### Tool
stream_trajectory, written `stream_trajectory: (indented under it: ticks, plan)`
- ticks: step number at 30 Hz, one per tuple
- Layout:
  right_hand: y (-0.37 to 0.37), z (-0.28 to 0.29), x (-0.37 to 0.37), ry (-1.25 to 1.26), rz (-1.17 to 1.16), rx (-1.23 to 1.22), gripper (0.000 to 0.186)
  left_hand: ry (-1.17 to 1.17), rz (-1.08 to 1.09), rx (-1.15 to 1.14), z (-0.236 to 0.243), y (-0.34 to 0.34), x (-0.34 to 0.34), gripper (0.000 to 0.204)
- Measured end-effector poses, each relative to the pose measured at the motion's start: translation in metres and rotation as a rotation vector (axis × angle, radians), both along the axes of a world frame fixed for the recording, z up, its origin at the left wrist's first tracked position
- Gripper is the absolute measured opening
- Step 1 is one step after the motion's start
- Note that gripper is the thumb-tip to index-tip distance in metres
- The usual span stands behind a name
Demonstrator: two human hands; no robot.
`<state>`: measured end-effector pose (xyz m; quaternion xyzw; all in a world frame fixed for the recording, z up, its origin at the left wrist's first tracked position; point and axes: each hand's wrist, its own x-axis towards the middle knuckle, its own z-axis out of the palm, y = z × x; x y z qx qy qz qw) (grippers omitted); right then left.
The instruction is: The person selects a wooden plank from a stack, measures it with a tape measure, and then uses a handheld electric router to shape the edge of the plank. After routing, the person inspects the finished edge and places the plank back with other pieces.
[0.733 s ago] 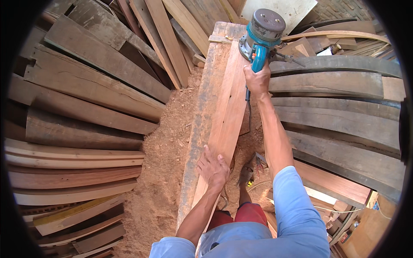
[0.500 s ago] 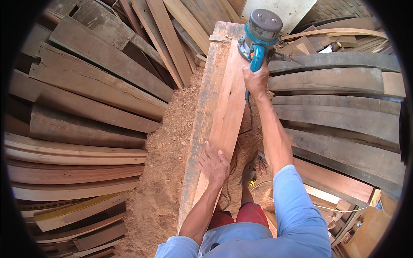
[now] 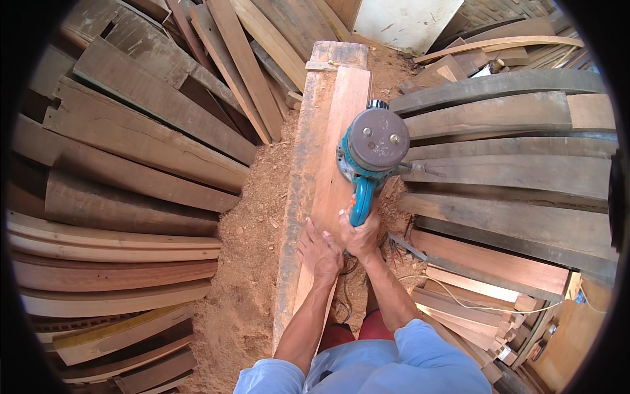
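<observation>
A teal router with a dark round top (image 3: pixel 377 138) rests on a long pale-red board (image 3: pixel 335 203), a little above my hands. My right hand (image 3: pixel 359 233) is closed round the lower part of its teal handle. Just left of it, my left hand (image 3: pixel 318 249) lies with fingers apart on the board. The board lies lengthwise on a worn wooden beam (image 3: pixel 294 217). A power cord (image 3: pixel 349 299) hangs beside the board's lower right side.
Stacked planks (image 3: pixel 131 138) fill the left side, and grey curved planks (image 3: pixel 499 164) line the right. A white panel (image 3: pixel 407 20) leans at the back. Sawdust (image 3: pixel 236 295) covers the floor; short offcuts (image 3: pixel 462 315) and a thin pale cable (image 3: pixel 459 302) lie at lower right.
My right hand and the router have moved down along the board toward me, from its far end to beside my left hand. My left hand stays on the board.
</observation>
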<state>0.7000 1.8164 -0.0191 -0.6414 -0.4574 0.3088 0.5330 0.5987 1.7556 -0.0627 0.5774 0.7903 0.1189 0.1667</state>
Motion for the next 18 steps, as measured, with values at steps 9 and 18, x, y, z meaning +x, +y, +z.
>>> stream_trajectory:
  ticks: [9, 18]
  plan:
    - [0.029, -0.001, -0.002, 0.019, 0.014, 0.026, 0.041, -0.057, -0.027, -0.041, 0.004, 0.0, -0.002, 0.062]
    - [0.064, -0.014, 0.012, -0.019, 0.018, 0.118, 0.04, -0.017, 0.001, -0.029, 0.002, 0.001, -0.001, 0.062]
